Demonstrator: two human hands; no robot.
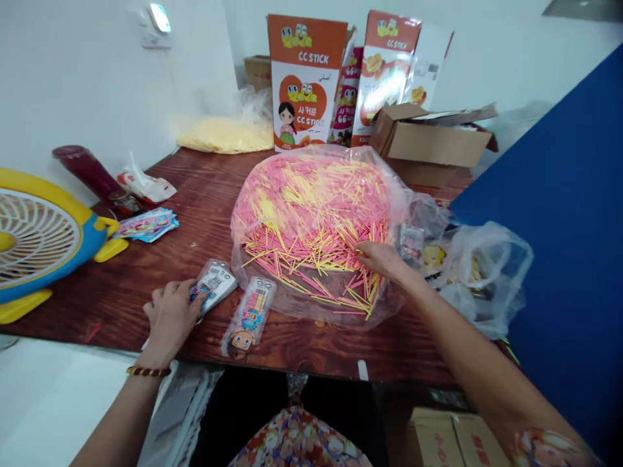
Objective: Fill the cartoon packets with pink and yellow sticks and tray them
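Observation:
My left hand (pixel 172 314) lies over the lower end of a stack of printed plastic pouches (pixel 217 282), its fingers bent and its thumb on the top one. Beside it, a single clear pouch (pixel 250 314) with a cartoon face and pink and yellow sticks in it lies flat on the table. My right hand (pixel 379 258) reaches into the right side of a big clear plastic bag (pixel 302 305) spread on the table. Its fingers close among thin pink and yellow sticks (pixel 311 243) heaped there, and the fingertips are partly hidden.
A yellow and blue fan (pixel 43 233), a dark red bottle (pixel 92 172) and printed sachets (pixel 148 225) stand or lie at left. Behind are printed cartons (pixel 309 84), an open cardboard box (pixel 433 143) and a pale yellow bag (pixel 226 135). Clear bags (pixel 491 272) lie at right beside a blue panel (pixel 559 194).

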